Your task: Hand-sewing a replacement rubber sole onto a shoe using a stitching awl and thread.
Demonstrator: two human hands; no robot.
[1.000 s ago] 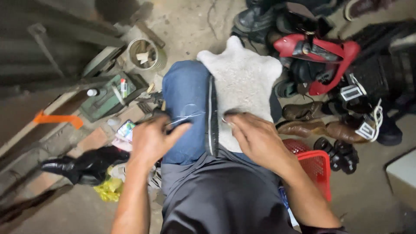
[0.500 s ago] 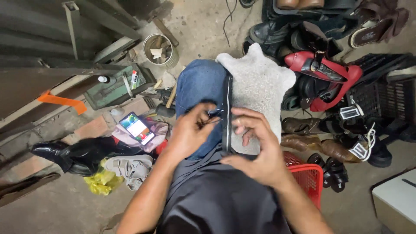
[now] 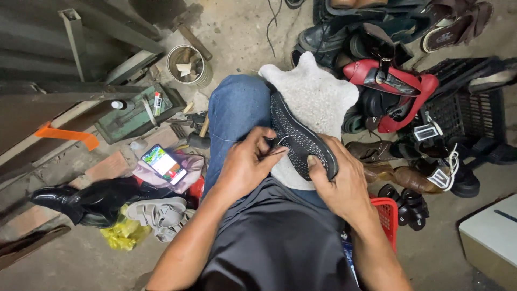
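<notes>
A: Where's the shoe (image 3: 299,137)?
B: On the cloth (image 3: 318,97) over the knees, between left hand (image 3: 245,167) and right hand (image 3: 339,180).
A: And the phone (image 3: 164,164)?
B: Left, on the floor (tin (image 3: 188,64) beyond it). Shoe pile (image 3: 398,91) lies right.

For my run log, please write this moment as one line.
left hand: pinches thread at black shoe | right hand: grips shoe | shoe on grey pad

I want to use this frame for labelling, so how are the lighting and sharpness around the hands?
Head view: light is even and soft over the lap, with no glare; the left hand, the right hand and the dark shoe they hold are sharp. The upper left corner by the metal beams falls into shadow, and edges bow slightly from the wide lens.
</notes>
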